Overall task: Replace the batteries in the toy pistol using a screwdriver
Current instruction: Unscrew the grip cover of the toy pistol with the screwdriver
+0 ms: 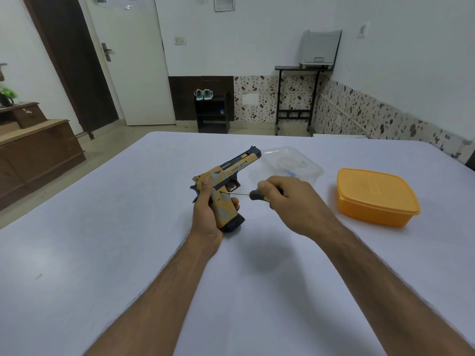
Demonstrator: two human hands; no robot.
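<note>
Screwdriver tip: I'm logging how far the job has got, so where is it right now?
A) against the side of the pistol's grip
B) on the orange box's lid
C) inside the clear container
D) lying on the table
A: the right hand holds the screwdriver with its tip against the toy pistol grip, which the left hand holds.

Screwdriver handle mostly hidden in right hand; clear container contents blurred.
</note>
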